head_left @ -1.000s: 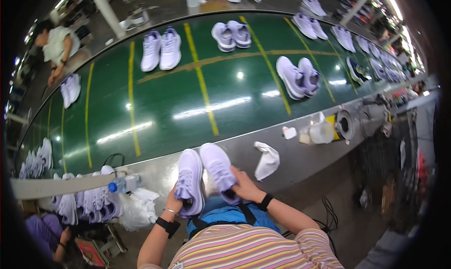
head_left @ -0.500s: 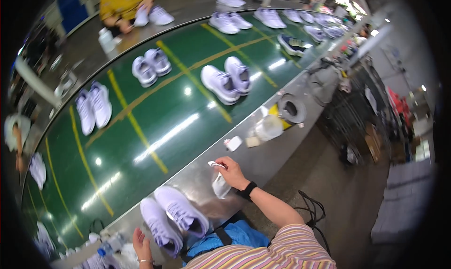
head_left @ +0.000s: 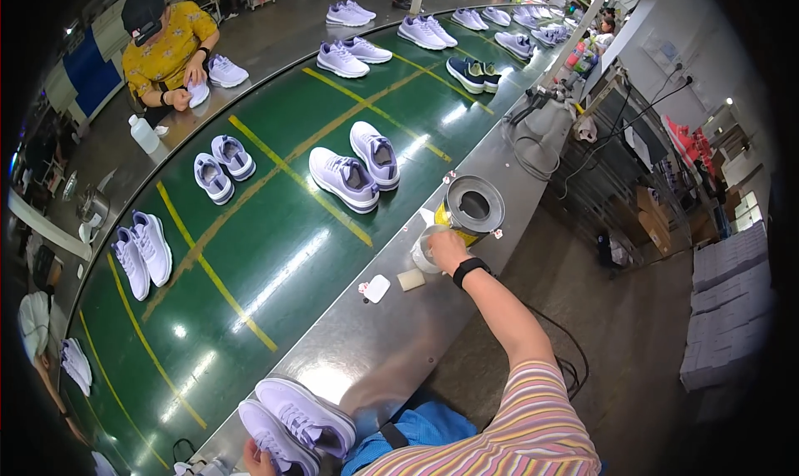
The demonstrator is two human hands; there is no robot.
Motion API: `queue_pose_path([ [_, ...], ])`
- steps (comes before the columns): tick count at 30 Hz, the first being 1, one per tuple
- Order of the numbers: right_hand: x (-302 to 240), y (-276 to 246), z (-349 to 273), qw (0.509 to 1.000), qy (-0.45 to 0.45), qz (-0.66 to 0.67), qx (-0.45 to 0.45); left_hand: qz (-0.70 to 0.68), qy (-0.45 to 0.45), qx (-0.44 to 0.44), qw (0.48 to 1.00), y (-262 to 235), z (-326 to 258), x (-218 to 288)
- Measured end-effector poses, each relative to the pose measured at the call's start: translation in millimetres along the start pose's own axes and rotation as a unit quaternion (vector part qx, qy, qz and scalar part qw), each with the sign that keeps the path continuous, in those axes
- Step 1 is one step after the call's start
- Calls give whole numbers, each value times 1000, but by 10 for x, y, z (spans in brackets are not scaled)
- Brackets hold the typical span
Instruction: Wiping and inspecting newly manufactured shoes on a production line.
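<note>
A pair of lilac running shoes, the left shoe (head_left: 270, 441) and the right shoe (head_left: 304, 411), lies side by side on the metal ledge in front of me. At the lower edge my left hand (head_left: 259, 460) is beside the left shoe, its fingers slightly apart; the picture cuts off part of it. Over a translucent plastic cup (head_left: 422, 252), my right hand (head_left: 448, 250) has its fingers curled, the tips hidden inside the rim. A cream block (head_left: 411, 280) and a small white pad (head_left: 377, 288) lie near that cup.
A round metal can (head_left: 493, 197) stands just behind the cup. The green conveyor (head_left: 275, 285) carries several pairs of shoes, among them a dark pair (head_left: 473, 75). Across it, a person in yellow (head_left: 171, 47) handles a shoe. A black cable (head_left: 574, 351) hangs right of the ledge.
My right hand has moved forward and right to the cup; the white cloth it held no longer shows. My left hand has come against the left shoe's side. The view has shifted.
</note>
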State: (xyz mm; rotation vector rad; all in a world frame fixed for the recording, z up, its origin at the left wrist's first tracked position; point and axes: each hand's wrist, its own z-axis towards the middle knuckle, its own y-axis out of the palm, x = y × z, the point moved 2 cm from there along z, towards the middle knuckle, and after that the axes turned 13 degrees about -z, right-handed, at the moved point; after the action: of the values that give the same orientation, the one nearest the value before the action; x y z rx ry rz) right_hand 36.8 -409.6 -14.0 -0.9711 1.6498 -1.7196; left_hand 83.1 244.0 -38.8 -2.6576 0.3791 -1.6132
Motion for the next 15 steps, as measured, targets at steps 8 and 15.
queue_pose_path([
  [8, 7, -2, -29, 997, -25, -73, 20, 8, -69, 17, 997, -166, 38, -60],
  [15, -170, -85, -84, 997, -43, -45, 41, 227, 7, -72, 971, 327, -36, 519],
])
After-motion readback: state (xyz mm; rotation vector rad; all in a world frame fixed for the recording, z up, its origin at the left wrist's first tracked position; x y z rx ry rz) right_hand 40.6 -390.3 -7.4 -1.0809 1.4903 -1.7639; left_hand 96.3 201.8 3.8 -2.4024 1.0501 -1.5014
